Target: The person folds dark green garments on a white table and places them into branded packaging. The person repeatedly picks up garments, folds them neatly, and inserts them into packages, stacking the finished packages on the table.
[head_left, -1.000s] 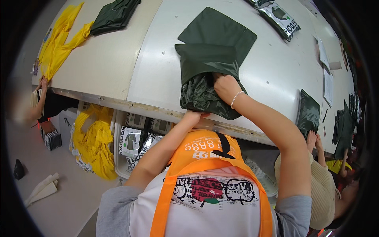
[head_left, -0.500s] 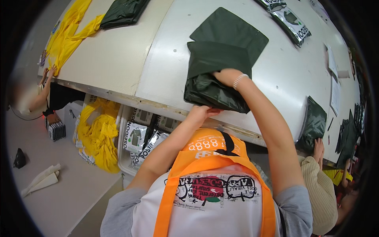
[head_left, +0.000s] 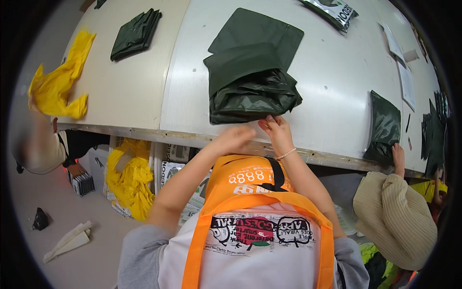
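A folded dark green garment (head_left: 252, 96) of shiny, crinkled material lies on the table in front of me. Its upper part is a smooth panel, partly over a flat dark green piece (head_left: 262, 31) farther back. My right hand (head_left: 277, 132) is at the bundle's near edge, thumb and fingers closed together on that edge. My left hand (head_left: 238, 138) is close by, just left of the right one and in front of the table edge. It is smeared by motion, and whether it touches anything I cannot make out.
Another dark green bundle (head_left: 136, 34) lies to the left, near yellow garments (head_left: 60, 89) handled by another person. A co-worker's hand (head_left: 398, 159) touches a dark green bundle (head_left: 383, 127) at right. Below the table edge (head_left: 192, 138), a bin holds yellow material (head_left: 130, 178). A printed package (head_left: 332, 13) lies far back.
My right hand has come out of the bundle's fold and down to its near edge. My left hand has drawn slightly away from that edge. At left, a person has shifted yellow material.
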### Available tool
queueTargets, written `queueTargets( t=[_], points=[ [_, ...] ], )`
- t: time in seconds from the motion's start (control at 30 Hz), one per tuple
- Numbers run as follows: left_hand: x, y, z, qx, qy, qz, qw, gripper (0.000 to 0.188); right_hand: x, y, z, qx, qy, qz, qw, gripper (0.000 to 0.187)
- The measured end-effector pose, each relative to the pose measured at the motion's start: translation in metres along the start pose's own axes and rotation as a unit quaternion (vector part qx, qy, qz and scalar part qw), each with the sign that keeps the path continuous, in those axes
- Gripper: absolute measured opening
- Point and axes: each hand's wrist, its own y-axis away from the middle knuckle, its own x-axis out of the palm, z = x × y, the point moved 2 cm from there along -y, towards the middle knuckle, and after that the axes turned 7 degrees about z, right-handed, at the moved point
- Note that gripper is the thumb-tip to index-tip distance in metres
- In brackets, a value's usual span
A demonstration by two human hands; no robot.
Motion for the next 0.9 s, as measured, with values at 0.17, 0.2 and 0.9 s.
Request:
queueTargets(
  t=[0.17, 0.2, 0.9],
  points=[
    [-0.011, 0.033, -0.114, 0.351, -0.499, -0.273, 0.744, 0.059, 0.007, -0.002, 0.021, -0.006, 0.016, -0.043, 0.999, 0.020],
    [-0.017, 0.015, -0.114, 0.323, -0.566, -0.261, 0.712, 0.078, 0.018, -0.001, 0.030, -0.008, 0.030, -0.049, 0.998, 0.019],
    [0.009, -0.018, -0.082, 0.314, -0.666, -0.229, 0.637, 0.066, 0.021, 0.020, 0.062, -0.080, 0.137, 0.005, 0.987, 0.016]
  ],
)
